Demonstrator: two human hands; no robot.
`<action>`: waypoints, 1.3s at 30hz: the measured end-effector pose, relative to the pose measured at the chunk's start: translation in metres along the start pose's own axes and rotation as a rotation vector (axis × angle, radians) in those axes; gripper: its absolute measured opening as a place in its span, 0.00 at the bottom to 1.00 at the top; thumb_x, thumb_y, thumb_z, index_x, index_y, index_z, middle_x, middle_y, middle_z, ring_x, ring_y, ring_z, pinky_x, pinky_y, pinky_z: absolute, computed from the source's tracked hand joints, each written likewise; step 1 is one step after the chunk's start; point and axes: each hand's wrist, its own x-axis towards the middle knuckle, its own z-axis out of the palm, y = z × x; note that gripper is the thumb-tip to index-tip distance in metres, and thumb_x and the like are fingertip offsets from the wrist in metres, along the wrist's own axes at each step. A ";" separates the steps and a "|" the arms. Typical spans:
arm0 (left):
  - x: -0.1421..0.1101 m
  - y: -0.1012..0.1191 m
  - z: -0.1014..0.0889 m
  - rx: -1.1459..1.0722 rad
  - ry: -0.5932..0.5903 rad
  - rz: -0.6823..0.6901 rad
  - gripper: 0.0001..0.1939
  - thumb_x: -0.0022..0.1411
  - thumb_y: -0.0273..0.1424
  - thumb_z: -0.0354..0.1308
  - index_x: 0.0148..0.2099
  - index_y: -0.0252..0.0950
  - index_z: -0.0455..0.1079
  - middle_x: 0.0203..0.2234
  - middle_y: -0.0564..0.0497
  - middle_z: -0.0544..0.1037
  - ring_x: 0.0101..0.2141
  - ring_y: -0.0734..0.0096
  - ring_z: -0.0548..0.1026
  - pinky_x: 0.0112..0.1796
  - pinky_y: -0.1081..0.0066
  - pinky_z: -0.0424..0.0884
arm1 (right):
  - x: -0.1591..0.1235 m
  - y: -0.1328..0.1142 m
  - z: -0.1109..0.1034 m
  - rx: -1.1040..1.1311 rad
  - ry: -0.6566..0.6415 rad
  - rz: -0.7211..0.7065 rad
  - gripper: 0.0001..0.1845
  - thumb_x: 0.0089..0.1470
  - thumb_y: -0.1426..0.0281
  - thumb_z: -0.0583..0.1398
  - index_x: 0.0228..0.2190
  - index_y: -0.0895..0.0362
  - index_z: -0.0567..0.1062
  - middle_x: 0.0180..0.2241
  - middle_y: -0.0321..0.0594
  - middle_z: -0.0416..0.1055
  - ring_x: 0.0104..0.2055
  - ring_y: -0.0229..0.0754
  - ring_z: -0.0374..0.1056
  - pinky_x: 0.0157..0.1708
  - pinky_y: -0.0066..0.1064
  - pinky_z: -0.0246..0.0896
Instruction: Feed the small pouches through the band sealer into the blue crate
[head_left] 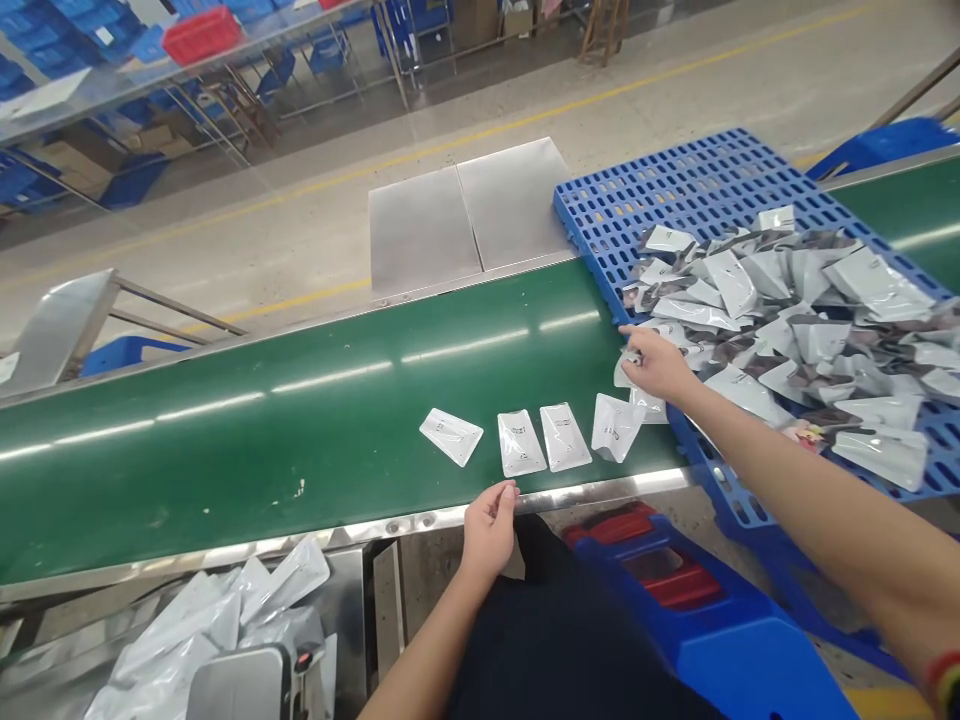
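My right hand (pixel 656 362) reaches to the edge of the pallet, its fingers closed on a white pouch (pixel 622 374) that shows only in part beneath them. Another pouch (pixel 649 405) lies just under that hand. My left hand (pixel 489 528) is at the metal rim of the conveyor, fingers curled in and thumb against them, nothing visible in it. On the green belt in front of it lie a tilted pouch (pixel 451 437), two flat pouches side by side (pixel 521 443) (pixel 565 437), and a bent pouch (pixel 616 428) toward the right.
A blue slotted pallet (pixel 600 215) on the belt carries a heap of white pouches (pixel 795 290). More pouches (pixel 217 610) lie at lower left beside a grey metal device (pixel 238 685). Blue and red crates (pixel 750 640) stand below the belt (pixel 225 460). Metal plates (pixel 465 215) adjoin its far side.
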 end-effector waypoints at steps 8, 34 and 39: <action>0.024 -0.012 0.012 0.105 -0.076 0.039 0.25 0.72 0.51 0.60 0.49 0.34 0.85 0.41 0.41 0.88 0.40 0.53 0.85 0.46 0.56 0.81 | -0.076 -0.019 0.010 -0.202 -0.577 -0.842 0.30 0.48 0.83 0.64 0.53 0.54 0.80 0.49 0.46 0.79 0.36 0.44 0.73 0.40 0.35 0.63; 0.096 0.078 0.189 0.278 -0.685 0.580 0.14 0.77 0.38 0.53 0.49 0.40 0.79 0.46 0.43 0.85 0.49 0.57 0.82 0.55 0.61 0.76 | -0.168 -0.065 -0.047 0.457 0.101 0.492 0.24 0.62 0.45 0.63 0.49 0.46 0.84 0.45 0.46 0.83 0.43 0.56 0.81 0.46 0.46 0.77; 0.072 0.033 0.105 0.224 -0.154 0.407 0.22 0.70 0.43 0.65 0.61 0.39 0.76 0.62 0.37 0.78 0.64 0.48 0.74 0.67 0.51 0.67 | -0.167 -0.062 -0.050 0.516 -0.181 0.423 0.19 0.64 0.47 0.62 0.33 0.47 0.82 0.51 0.47 0.83 0.48 0.59 0.81 0.44 0.47 0.79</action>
